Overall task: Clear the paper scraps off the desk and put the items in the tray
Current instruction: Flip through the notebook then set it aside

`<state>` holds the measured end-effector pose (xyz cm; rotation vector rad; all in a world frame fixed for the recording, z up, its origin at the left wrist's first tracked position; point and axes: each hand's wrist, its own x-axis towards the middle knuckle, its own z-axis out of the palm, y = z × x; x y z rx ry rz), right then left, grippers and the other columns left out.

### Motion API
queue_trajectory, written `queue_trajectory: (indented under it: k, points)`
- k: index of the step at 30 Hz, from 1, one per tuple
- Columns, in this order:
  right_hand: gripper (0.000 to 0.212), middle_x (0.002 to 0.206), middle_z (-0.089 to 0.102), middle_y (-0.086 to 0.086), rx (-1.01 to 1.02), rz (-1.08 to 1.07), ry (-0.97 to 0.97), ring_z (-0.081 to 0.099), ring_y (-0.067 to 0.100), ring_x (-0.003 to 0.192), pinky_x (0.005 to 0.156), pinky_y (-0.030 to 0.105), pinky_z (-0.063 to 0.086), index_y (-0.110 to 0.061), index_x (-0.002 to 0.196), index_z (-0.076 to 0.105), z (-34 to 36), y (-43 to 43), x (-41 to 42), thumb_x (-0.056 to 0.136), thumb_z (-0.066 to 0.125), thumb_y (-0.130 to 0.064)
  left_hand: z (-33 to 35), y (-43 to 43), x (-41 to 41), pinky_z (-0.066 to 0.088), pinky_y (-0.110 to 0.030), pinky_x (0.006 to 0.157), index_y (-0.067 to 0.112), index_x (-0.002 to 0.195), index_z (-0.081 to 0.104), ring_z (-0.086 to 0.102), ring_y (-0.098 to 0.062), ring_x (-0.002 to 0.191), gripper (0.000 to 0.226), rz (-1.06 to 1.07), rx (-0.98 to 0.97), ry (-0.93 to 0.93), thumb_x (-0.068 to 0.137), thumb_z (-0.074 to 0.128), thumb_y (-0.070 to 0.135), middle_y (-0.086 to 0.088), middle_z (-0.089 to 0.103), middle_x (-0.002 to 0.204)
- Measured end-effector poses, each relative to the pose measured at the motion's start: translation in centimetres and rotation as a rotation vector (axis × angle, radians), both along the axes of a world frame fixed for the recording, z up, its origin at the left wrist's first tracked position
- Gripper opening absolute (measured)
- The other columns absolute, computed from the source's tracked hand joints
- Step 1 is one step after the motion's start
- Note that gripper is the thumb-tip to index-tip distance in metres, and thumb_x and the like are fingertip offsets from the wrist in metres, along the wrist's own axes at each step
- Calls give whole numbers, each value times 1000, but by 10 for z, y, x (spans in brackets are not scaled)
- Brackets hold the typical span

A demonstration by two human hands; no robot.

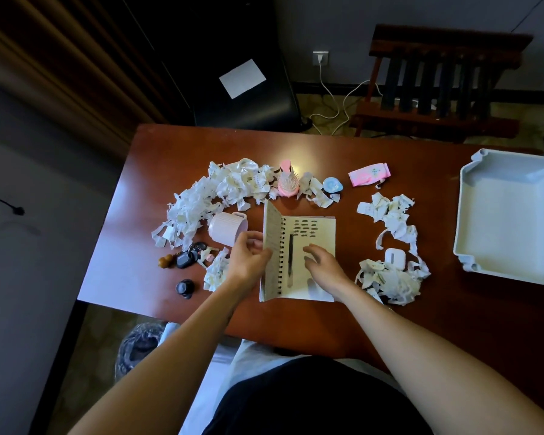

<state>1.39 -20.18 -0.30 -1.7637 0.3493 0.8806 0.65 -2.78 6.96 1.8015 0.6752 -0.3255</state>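
Looking at this, the job has barely got going, I'd say. Nearest the person, the left hand (248,259) pinches the raised left cover of the spiral notebook (308,246), which lies open in the middle of the desk (296,321). The right hand (324,265) is spread loose on the right page, gripping nothing. Just left of the notebook sit a small scrap clump (215,271), a key bunch (187,257), a little black gadget (185,288) and a pink cup (228,229) tipped on its side. Just right of it there's another scrap pile (387,281) with a white earbud case (393,256) sitting in it. Beyond the notebook a big arc of paper scraps (208,196) curls round to the left, with a pink hairbrush (286,182), a small blue round thing (332,185) and a pink tube (369,174) along the far side. The tray (509,221) is well to the right of the notebook and looks bare, so none of the items are in it yet and the scraps are all on the desk. Hard bits: the dark strip by the notebook's spiral could be a pen, can't tell. The tray's right side is cut off. The dark thing under the desk, near-left of the notebook, might be a lined bin (142,343), too murky to say.
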Motion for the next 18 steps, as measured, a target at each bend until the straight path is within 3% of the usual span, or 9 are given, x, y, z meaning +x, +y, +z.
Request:
queue_trajectory:
  k: [3,7,10,13,16,18]
  points:
    - [44,149,44,2,29,-78,0,40,20,138,112,41,37,-23,141,49,12,-9,3,98,44,-15,-2,-8,0,54,-17,62,14,108,57,64,-14,83,29,-51,-20,6,85,73,12,-2,61,95]
    - [40,131,59,-3,119,-172,26,59,17,108,100,42,51,-22,138,53,23,-15,3,100,45,-15,-11,-20,0,59,-27,73,15,114,58,64,-14,85,40,-83,-38,26,81,79,20,-3,63,105]
    - [29,115,67,-6,206,-215,30,67,17,103,89,38,57,-23,127,60,35,-15,3,102,46,-19,-17,-28,-2,59,-37,82,15,117,58,65,-15,91,42,-110,-32,38,82,79,28,-2,61,112]
    - [24,112,67,-8,189,-172,-28,65,10,103,82,29,55,-27,116,63,40,-16,0,102,44,-26,-21,-38,-3,59,-30,77,14,122,58,64,-12,94,36,-167,-37,45,91,69,29,-1,60,117]
    - [23,110,65,1,104,-119,-62,61,17,105,86,34,50,-30,113,62,37,-21,-3,101,42,-30,-28,-41,-5,58,-26,77,17,123,56,63,-12,99,27,-188,-32,79,97,59,26,-1,60,123]
    - [21,101,63,6,61,-94,-57,59,19,97,78,31,47,-28,110,59,32,-26,-5,101,41,-26,-34,-40,-5,57,-30,83,21,121,56,61,-14,104,22,-196,-6,106,99,56,25,-1,59,126]
